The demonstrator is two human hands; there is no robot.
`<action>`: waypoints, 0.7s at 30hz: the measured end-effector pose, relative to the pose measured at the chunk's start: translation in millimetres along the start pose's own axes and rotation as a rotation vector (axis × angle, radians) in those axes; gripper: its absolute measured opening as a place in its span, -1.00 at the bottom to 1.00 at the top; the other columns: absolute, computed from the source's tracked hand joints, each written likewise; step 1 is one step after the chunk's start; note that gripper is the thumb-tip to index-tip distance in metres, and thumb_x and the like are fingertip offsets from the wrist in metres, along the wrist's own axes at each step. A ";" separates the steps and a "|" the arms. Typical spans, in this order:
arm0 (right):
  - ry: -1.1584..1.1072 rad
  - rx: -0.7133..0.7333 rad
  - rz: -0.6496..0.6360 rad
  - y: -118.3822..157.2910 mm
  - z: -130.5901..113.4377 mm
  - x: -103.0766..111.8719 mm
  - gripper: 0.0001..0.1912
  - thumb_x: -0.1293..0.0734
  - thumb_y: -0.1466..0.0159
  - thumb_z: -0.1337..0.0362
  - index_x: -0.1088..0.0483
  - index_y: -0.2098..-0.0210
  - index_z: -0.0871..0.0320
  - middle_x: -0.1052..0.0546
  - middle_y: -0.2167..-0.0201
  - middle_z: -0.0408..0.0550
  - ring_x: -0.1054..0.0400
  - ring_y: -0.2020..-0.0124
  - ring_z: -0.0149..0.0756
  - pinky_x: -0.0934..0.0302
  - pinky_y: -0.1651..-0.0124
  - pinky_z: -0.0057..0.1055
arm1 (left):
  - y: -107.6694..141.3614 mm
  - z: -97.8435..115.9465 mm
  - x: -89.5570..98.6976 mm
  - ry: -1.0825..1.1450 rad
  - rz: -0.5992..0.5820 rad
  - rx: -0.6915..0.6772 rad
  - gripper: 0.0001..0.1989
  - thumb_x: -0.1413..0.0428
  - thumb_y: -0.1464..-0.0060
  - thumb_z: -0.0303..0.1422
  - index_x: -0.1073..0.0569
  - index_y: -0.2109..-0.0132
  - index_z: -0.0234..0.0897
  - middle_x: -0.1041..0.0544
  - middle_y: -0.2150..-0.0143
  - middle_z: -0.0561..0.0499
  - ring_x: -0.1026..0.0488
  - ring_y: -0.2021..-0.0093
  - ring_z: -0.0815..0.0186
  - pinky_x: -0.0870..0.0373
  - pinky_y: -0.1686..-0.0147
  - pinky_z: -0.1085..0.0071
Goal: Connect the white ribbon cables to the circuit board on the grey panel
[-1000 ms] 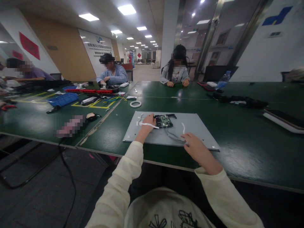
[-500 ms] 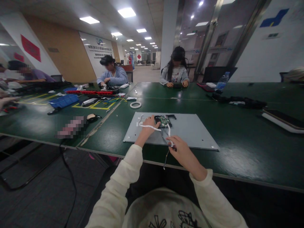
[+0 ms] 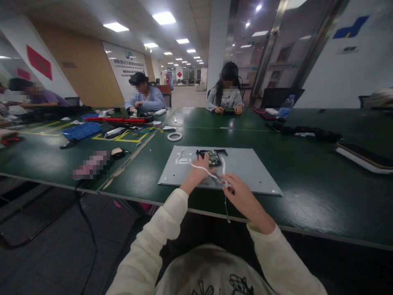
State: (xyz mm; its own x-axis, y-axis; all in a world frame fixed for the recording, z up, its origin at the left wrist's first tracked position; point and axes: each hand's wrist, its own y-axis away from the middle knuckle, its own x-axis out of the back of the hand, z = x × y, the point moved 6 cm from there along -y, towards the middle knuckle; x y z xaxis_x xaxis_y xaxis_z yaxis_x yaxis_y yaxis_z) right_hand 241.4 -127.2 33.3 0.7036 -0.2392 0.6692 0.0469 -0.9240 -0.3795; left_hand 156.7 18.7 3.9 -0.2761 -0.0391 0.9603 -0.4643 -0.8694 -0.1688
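A green circuit board [image 3: 215, 158] with black plastic parts sits on a flat grey panel [image 3: 245, 172]. My left hand [image 3: 199, 171] is closed around the board's left side, with its fingertips partly hidden by the parts. Below the board, my right hand [image 3: 242, 196] pinches a white flat cable [image 3: 204, 168] together with a thin grey cable. That grey cable's loose end [image 3: 227, 211] hangs down past the table's front edge. Another white strip [image 3: 223, 165] runs up from my right fingers beside the board. White labels [image 3: 183, 159] show at the panel's left.
A white ring of tape [image 3: 175, 136] and a small wrench [image 3: 175, 119] lie beyond the panel. Leftward are a blue tray [image 3: 81, 131] and loose wires. A water bottle [image 3: 286, 107] and a phone-like slab [image 3: 365, 155] are at right. Other people sit around the green table [image 3: 301, 164].
My left hand has shifted right and toward me, onto the board's near left side. My right hand has moved slightly right, and the white and grey cables have moved with it.
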 end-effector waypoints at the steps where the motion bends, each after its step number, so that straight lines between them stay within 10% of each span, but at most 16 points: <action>1: -0.009 -0.012 0.003 -0.8 3.1 3.6 -0.63 -0.15 -0.18 0.39 -0.35 0.04 0.12 -0.35 0.07 0.04 -0.33 0.14 -0.26 -0.31 0.10 -0.26 | -2.5 -1.5 0.1 0.010 0.000 -0.039 -0.22 -0.06 0.02 -0.08 0.03 -0.25 -0.35 -0.26 -0.15 -0.34 -0.23 -0.14 -0.07 -0.19 -0.05 0.06; 15: 0.087 -0.088 0.163 -80.1 71.9 62.3 -0.64 -0.22 -0.15 0.33 -0.39 0.06 0.18 -0.42 0.08 0.04 -0.35 0.12 -0.24 -0.28 0.06 -0.29 | -22.5 -23.9 -4.8 0.149 -0.019 -0.339 -0.22 -0.03 -0.01 -0.07 0.01 -0.27 -0.37 -0.18 -0.24 -0.25 -0.20 -0.19 0.09 -0.14 -0.14 0.23; 21: 0.289 -0.026 0.174 -117.8 109.8 43.8 -0.58 -0.25 -0.12 0.31 -0.35 0.02 0.28 -0.41 0.06 0.14 -0.29 0.02 -0.14 -0.16 -0.07 -0.21 | -21.3 -25.2 -4.1 0.180 0.021 -0.342 -0.24 -0.05 0.00 -0.10 -0.02 -0.26 -0.38 -0.21 -0.22 -0.26 -0.21 -0.17 0.05 -0.15 -0.13 0.18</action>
State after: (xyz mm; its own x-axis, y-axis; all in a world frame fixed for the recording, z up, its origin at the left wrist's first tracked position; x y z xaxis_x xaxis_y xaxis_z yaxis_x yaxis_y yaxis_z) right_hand 344.5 3.9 37.2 0.4689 -0.4651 0.7509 -0.0765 -0.8683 -0.4901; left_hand 146.5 49.8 -2.0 -0.4175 0.0585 0.9068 -0.7024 -0.6539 -0.2812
